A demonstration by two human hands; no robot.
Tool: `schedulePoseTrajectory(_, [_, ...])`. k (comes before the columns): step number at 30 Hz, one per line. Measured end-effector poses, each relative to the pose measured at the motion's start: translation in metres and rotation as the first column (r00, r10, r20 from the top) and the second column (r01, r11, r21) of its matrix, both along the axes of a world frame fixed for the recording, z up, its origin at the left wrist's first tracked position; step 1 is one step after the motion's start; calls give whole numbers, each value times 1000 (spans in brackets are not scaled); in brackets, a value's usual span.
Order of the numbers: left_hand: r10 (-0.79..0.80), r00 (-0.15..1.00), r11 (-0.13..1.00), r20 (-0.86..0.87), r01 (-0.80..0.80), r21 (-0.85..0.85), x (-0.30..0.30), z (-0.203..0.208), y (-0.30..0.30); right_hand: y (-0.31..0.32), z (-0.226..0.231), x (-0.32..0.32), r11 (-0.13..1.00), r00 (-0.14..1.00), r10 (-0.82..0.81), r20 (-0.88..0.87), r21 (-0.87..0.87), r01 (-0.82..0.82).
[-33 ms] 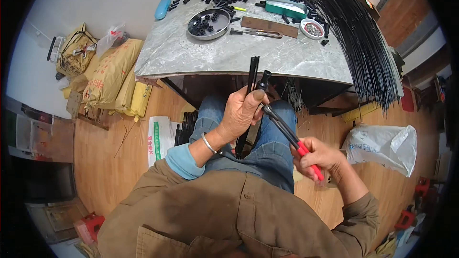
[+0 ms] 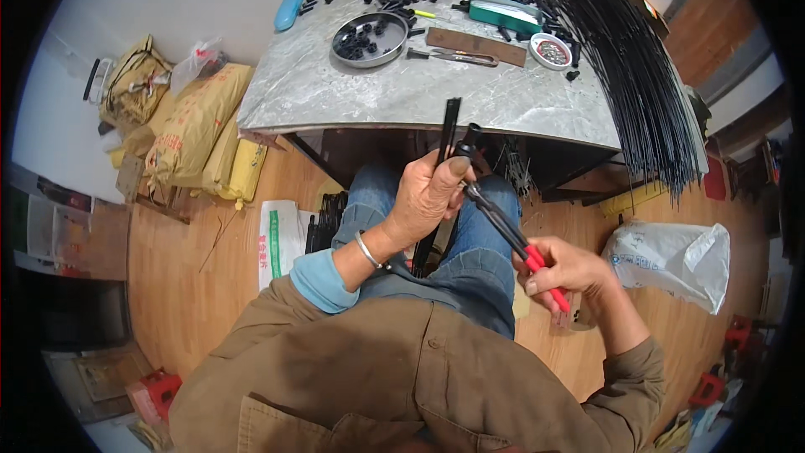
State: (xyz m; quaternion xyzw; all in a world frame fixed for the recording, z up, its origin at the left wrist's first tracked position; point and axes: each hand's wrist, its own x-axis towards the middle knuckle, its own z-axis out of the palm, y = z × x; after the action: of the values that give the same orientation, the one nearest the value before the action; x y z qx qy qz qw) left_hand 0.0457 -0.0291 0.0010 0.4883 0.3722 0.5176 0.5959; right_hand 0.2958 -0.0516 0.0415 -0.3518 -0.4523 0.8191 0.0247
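Note:
My left hand [image 2: 428, 197] is closed above my knees, gripping a few thin black rods [image 2: 450, 122] that stand upright through the fist. Between its thumb and fingers is also a short black plastic fitting [image 2: 472, 136] with a round, wider end. Long pliers [image 2: 503, 225] with red grips reach up from the lower right, their jaws right at the fitting and the left fingertips. Wrapped around the red grips is my right hand [image 2: 568, 273], closed. Left fingers partly hide the pliers' jaw tips, so what they bite on cannot be made out.
A marble-patterned table [image 2: 335, 105] stands ahead, with a metal bowl [image 2: 369, 60] of black pieces, a green tin [image 2: 506, 15], a white dish [image 2: 551, 63] of small metal bits, and heaped black fittings. Long black rods [image 2: 641, 92] overhang its right edge. Sacks [image 2: 201, 130] lie left.
The pliers and my right hand have shifted very slightly to the right. Both hands keep their grips.

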Motion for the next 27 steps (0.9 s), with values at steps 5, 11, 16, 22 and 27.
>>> schedulePoseTrajectory(5, [32,999,999,29,-32,6,-1,-1,1,8,0,-4,352,958,-206,198,929,-116])
schedulePoseTrajectory(11, [-55,996,998,63,54,12,-5,-7,4,-35,-15,-27,953,953,-304,0,7,304])
schedulePoseTrajectory(16, [-94,995,995,45,95,-16,-3,-1,5,-24,-22,-9,957,975,-139,-173,-276,88])
schedulePoseTrajectory(22, [-86,993,995,83,90,-36,-10,-5,12,6,21,-26,464,903,-259,343,864,-195])
schedulePoseTrajectory(27, [-115,990,993,75,117,-14,-13,-13,19,-11,-2,-36,783,920,-225,321,622,-26])
